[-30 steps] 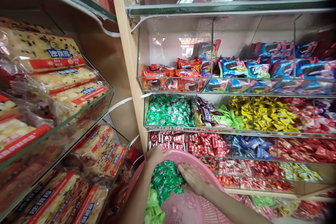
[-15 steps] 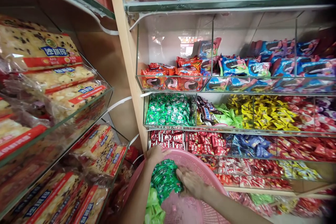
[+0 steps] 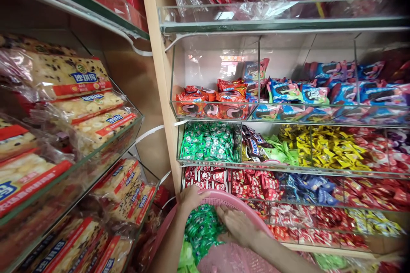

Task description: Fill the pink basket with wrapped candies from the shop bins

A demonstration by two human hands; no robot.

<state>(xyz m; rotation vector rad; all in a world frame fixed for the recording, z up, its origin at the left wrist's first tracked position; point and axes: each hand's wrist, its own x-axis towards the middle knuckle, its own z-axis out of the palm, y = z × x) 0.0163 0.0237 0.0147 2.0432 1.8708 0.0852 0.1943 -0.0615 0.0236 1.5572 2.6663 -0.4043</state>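
Observation:
A pink plastic basket (image 3: 221, 195) with a perforated wall is tilted in front of me at the bottom of the head view. My left hand (image 3: 189, 196) is closed on its far left rim. Inside lie a pile of green wrapped candies (image 3: 203, 226) and, nearer me, some light green wrapped candies (image 3: 186, 258). My right hand (image 3: 237, 225) reaches into the basket from the right, its fingers stretched out along the edge of the green pile. Its fingertips are partly hidden among the wrappers.
Glass-fronted shelves ahead hold more green candies (image 3: 208, 141), yellow candies (image 3: 333, 147), red cookie packs (image 3: 211, 104) and blue cookie packs (image 3: 288, 91). Packaged pastry bars (image 3: 77, 74) fill the glass shelves close on my left. A wooden post (image 3: 160, 72) divides the two shelf units.
The view has tipped upward slightly, so the shelves sit lower. My left hand keeps its hold on the rim. The right hand stays at the green candies, its fingers slightly shifted.

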